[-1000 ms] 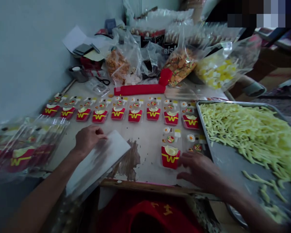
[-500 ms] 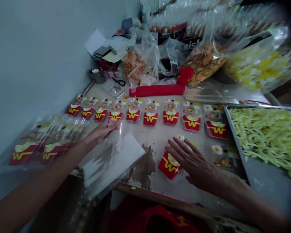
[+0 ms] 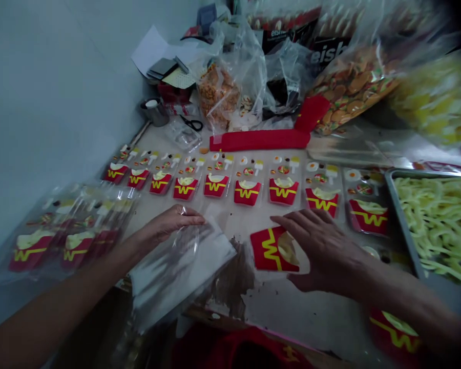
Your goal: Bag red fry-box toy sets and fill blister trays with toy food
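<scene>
My left hand [image 3: 172,223] is closed, pinching the edge of a clear plastic bag [image 3: 188,241] that lies over a white sheet [image 3: 215,246] by the table's front edge. My right hand [image 3: 322,251] grips a clear pack with a red fries box [image 3: 267,251] marked by a yellow zigzag. Turned on its side, the pack points its red end toward the bag; my fingers hide its other end. Beyond my hands, a row of similar packs [image 3: 248,192] holds red boxes, pale fries pieces and small egg and burger shapes.
Bagged packs [image 3: 30,251] lie at the left by the wall. At the right stands a metal tray [image 3: 399,220] of pale fries-like pieces. Behind the row are a long red piece [image 3: 261,140], scissors [image 3: 192,123], a metal cup [image 3: 155,111] and a bag of orange-brown pieces [image 3: 218,92].
My right hand has turned the pack sideways, from a slight tilt, and its grip has shifted round the pack's end. My left hand has moved a little toward the right with the bag edge.
</scene>
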A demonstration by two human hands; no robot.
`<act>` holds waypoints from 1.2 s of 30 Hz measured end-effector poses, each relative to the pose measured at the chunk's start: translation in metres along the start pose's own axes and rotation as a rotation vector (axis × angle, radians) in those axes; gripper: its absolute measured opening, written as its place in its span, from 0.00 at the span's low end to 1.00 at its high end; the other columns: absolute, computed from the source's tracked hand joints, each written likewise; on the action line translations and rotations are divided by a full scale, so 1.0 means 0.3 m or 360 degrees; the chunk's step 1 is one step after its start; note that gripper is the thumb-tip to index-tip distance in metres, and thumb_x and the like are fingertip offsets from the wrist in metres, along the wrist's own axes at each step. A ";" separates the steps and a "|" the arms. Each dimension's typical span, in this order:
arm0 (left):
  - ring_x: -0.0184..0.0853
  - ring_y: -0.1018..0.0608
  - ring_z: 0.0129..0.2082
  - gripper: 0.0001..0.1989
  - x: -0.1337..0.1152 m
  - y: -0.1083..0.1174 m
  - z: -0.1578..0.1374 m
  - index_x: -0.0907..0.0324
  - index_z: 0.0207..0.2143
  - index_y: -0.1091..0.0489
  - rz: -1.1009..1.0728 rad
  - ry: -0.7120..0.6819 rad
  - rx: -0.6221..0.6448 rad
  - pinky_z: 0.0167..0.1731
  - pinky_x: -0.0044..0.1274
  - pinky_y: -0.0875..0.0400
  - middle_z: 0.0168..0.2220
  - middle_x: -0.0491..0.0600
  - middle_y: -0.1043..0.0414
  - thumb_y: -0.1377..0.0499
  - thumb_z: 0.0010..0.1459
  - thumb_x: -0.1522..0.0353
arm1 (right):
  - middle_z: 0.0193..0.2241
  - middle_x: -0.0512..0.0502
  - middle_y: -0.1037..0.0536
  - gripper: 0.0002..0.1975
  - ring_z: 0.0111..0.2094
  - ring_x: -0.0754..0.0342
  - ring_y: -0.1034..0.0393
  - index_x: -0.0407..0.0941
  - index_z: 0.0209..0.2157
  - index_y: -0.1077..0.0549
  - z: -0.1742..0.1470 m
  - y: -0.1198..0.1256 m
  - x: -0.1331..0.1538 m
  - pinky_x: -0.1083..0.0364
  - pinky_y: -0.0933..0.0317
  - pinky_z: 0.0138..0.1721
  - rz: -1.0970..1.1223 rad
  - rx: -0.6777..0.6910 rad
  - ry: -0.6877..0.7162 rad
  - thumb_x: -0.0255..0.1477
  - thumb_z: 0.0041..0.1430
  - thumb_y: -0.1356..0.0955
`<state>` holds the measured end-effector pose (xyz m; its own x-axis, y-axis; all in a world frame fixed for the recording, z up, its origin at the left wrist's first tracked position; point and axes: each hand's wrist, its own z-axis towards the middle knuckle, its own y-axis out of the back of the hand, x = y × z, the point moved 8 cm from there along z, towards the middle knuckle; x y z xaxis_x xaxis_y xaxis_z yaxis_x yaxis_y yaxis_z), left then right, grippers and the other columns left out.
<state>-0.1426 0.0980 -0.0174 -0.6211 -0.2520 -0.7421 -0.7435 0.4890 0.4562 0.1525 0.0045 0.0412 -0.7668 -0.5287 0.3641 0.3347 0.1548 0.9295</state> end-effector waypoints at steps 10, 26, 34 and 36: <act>0.33 0.27 0.24 0.16 -0.065 -0.132 -0.066 0.59 0.23 0.25 -0.0153 -0.0097 -0.0180 0.27 0.24 0.35 0.23 0.47 0.25 0.28 0.40 0.57 | 0.52 0.34 0.31 0.51 0.52 0.31 0.39 0.45 0.65 0.43 -0.019 0.133 -0.043 0.37 0.42 0.49 -0.0242 -0.0304 -0.0361 0.50 0.45 0.24; 0.29 0.29 0.22 0.15 -0.231 -0.249 -0.144 0.61 0.20 0.27 0.0238 -0.0250 -0.0150 0.24 0.21 0.40 0.20 0.44 0.27 0.26 0.39 0.63 | 0.53 0.35 0.32 0.44 0.53 0.34 0.43 0.42 0.65 0.45 -0.075 0.202 0.036 0.41 0.49 0.51 -0.0738 -0.0481 -0.0457 0.39 0.53 0.26; 0.28 0.30 0.22 0.16 -0.218 -0.325 -0.089 0.61 0.28 0.25 0.0017 -0.0181 0.0229 0.23 0.21 0.40 0.20 0.41 0.30 0.26 0.34 0.67 | 0.54 0.36 0.31 0.44 0.53 0.36 0.43 0.41 0.64 0.43 -0.039 0.101 0.068 0.42 0.49 0.54 -0.0583 -0.0409 -0.0449 0.41 0.51 0.25; 0.27 0.30 0.22 0.24 -0.220 -0.320 -0.062 0.60 0.36 0.26 -0.0201 -0.0172 0.0294 0.23 0.20 0.39 0.21 0.39 0.30 0.26 0.34 0.69 | 0.55 0.35 0.32 0.46 0.54 0.36 0.43 0.41 0.65 0.44 -0.030 0.098 0.067 0.42 0.49 0.54 -0.0553 -0.0430 -0.0450 0.41 0.51 0.25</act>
<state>-0.0348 0.0522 -0.0032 -0.4887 -0.2347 -0.8403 -0.7493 0.6063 0.2664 0.1519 -0.0092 0.0753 -0.9632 -0.2588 0.0730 0.1348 -0.2301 0.9638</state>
